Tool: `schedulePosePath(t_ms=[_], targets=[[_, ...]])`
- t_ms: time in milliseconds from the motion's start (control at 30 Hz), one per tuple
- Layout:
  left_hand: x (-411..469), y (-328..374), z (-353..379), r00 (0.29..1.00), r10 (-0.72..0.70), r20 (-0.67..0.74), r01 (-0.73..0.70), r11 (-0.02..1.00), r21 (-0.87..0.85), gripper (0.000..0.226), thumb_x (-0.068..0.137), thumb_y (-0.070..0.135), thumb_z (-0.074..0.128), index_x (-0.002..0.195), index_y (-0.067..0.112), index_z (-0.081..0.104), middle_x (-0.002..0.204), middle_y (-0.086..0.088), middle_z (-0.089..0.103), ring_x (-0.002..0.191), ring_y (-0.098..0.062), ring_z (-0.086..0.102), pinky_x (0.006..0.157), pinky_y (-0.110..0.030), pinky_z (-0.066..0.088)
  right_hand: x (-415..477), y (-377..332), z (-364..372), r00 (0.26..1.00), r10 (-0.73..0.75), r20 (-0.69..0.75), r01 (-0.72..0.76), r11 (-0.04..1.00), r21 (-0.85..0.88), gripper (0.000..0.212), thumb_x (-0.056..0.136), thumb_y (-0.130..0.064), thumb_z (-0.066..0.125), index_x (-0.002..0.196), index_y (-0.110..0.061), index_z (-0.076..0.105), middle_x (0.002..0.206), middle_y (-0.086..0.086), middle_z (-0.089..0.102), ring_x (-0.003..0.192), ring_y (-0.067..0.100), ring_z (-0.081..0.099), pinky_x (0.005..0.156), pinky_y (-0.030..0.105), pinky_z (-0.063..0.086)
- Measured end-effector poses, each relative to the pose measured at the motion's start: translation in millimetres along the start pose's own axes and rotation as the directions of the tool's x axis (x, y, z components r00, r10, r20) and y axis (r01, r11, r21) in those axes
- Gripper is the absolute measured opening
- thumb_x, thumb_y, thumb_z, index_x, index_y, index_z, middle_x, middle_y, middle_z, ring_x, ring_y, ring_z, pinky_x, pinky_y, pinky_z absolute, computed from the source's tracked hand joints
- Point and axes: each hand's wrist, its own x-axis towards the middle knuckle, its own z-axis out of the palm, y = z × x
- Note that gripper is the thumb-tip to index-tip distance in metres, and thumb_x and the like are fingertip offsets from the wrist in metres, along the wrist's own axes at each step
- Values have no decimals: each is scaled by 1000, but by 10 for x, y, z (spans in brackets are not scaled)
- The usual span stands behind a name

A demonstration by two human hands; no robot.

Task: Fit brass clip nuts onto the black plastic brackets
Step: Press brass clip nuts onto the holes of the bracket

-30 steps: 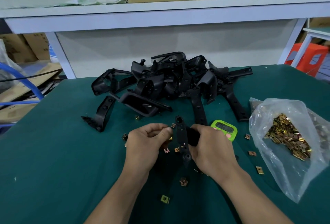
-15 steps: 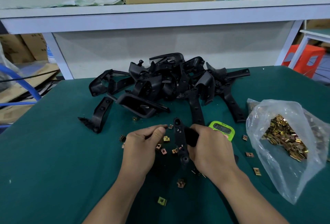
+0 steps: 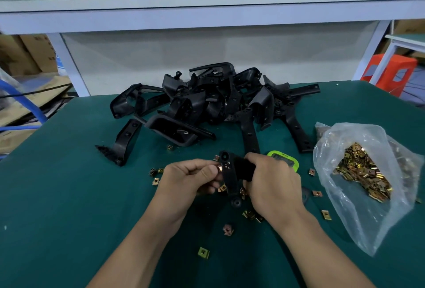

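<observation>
I have my right hand (image 3: 273, 182) wrapped around the bracket (image 3: 230, 177), long axis near-to-far, while my left hand (image 3: 190, 178) pinches a clip nut (image 3: 219, 168) against its left edge.

One bracket pile (image 3: 218, 101); one nut bag (image 3: 363, 172); one green timer (image 3: 285, 159); two hands.

Shiny yellow metal clip nuts (image 3: 363, 172) fill a thin clear plastic bag (image 3: 377, 225); dull black plastic brackets (image 3: 213, 101) look smooth.

Green bench (image 3: 57, 195), white shelf (image 3: 207, 12) behind.
</observation>
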Motion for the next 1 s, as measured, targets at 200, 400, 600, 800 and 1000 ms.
schedulePosePath(t_ms=[200, 400, 600, 800, 1000], targets=[[-17, 22, -5, 999, -21, 26, 22, 1000, -17, 21, 78, 24, 74, 91, 11, 82, 83, -12, 76, 69, -15, 70, 63, -20, 55, 8, 4, -38, 1000, 8, -7, -8, 999, -45, 19, 75, -9, 68, 79, -24, 57, 57, -7, 52, 59, 18, 50, 46, 29, 21], [-41, 55, 20, 999, -30, -27, 29, 999, -29, 16, 78, 22, 75, 85, 9, 82, 80, -14, 75, 67, -17, 69, 61, -21, 55, -11, -35, -59, 1000, 5, -6, -5, 997, -79, 22, 74, -3, 65, 78, -23, 59, 56, -5, 50, 52, 14, 41, 45, 30, 20], [-85, 55, 110, 989, -45, -139, 35, 996, -76, 15, 92, 7, 70, 80, 5, 80, 82, -15, 75, 68, -17, 71, 59, -21, 55, -26, -90, -90, 1000, 17, -12, -18, 992, -123, 23, 71, -5, 64, 73, -23, 51, 55, -6, 48, 51, 14, 40, 45, 29, 21], [-136, 69, 210, 986, -10, -167, 10, 1000, -1, 20, 91, 10, 72, 73, 11, 81, 77, -10, 76, 69, -15, 71, 61, -22, 56, -53, -152, -105, 1000, 23, 4, -22, 986, -168, 26, 74, -3, 58, 74, -25, 46, 56, -7, 42, 48, 9, 31, 44, 29, 17], [-126, 63, 229, 970, -80, -230, 86, 996, 15, 18, 91, 16, 73, 79, 5, 80, 79, -11, 77, 66, -13, 68, 60, -21, 55, -68, -171, -74, 997, 60, 43, -52, 985, -167, 21, 79, -8, 60, 80, -27, 51, 62, -7, 50, 51, 12, 35, 45, 29, 17]])
